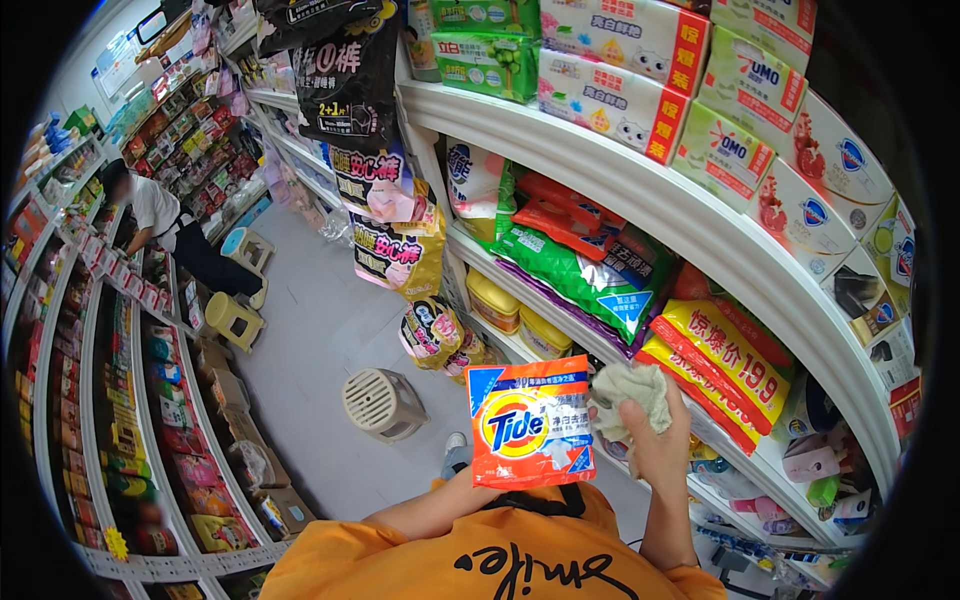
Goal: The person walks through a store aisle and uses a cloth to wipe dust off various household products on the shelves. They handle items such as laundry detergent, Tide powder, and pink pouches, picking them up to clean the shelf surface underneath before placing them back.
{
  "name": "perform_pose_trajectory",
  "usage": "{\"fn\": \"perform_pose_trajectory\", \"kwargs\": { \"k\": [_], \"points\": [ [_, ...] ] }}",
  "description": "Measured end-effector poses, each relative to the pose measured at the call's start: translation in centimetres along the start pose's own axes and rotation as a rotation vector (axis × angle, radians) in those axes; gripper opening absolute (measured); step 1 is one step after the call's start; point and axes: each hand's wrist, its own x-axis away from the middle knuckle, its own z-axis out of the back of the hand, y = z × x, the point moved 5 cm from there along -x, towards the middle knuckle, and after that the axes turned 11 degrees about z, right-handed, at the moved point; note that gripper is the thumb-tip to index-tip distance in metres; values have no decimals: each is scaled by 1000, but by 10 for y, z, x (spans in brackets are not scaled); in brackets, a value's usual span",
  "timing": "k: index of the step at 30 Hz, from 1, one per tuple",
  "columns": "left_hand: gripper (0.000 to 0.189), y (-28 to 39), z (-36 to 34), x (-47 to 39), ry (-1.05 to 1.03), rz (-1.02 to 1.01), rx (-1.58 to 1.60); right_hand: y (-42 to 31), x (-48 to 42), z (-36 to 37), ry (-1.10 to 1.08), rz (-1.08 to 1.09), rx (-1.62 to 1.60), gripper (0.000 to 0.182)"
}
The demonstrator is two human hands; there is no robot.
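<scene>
An orange bag of Tide washing powder [531, 424] is held up in front of my chest, its printed face towards the camera. My left forearm reaches behind the bag's lower edge, and the hand itself is hidden by the bag. Just right of the bag, my right hand [654, 431] grips a crumpled pale green cloth [630, 397], its fingers partly behind the cloth. The cloth is close to the bag's right edge; whether they touch I cannot tell. Beyond the cloth, red and yellow bags [724, 360] lie on a shelf.
White shelving [600, 131] with soap packs and detergent bags curves along the right. A beige plastic stool [382, 401] stands on the grey floor ahead. Packs of sleep pants [397, 251] hang at the shelf's end. At the left, a person [172, 225] bends towards stocked shelves near two more stools.
</scene>
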Motion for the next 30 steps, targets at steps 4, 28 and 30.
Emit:
{"fn": "perform_pose_trajectory", "kwargs": {
  "k": [4,28,30],
  "points": [
    [51,19,-13,-5,-57,32,6,-2,-5,-62,-291,309,559,66],
    [73,120,-43,5,-134,130,26,22,-69,-114,116,92,-43,33],
    [74,121,-43,6,-132,131,30,23,-68,-115,176,9,-241,34]
  ]
}}
